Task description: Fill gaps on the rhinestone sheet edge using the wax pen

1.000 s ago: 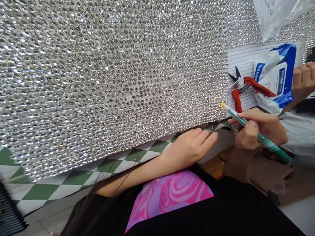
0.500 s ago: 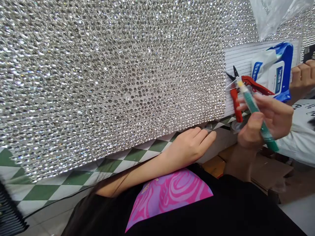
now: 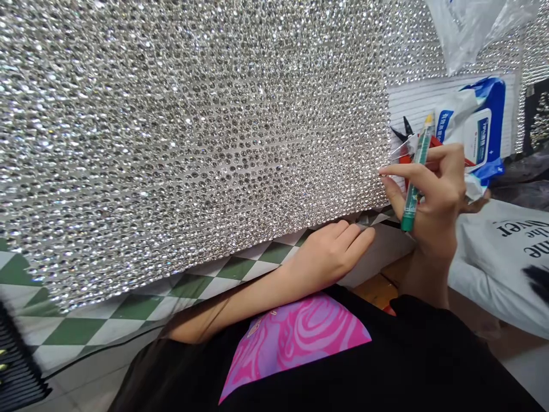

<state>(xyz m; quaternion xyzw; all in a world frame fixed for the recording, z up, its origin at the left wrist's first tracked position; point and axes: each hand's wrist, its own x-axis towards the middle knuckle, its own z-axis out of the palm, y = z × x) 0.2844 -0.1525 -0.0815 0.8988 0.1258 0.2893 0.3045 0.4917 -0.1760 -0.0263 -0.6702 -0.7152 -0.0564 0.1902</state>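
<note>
A wide sheet of silvery rhinestones in rows covers most of the table. My left hand rests back up at the sheet's near edge, fingers curled with their tips hidden. A green pen-like tube with a yellow tip lies across my right hand, held by the fingers. The thumb and index finger of that hand come together at the right edge of the rhinestone sheet. Just behind it lie red-handled pliers with black jaws, partly covered by the hand and the tube.
A blue and white wipes pack lies on white lined sheeting. Clear plastic lies at the top right. A green and white checked cloth shows along the near edge. Another person's white shirt is at the right.
My right hand has moved left to the rhinestone sheet's edge, and the tube has turned more upright. The other person's hand has left the wipes pack's right side. My left hand stays put.
</note>
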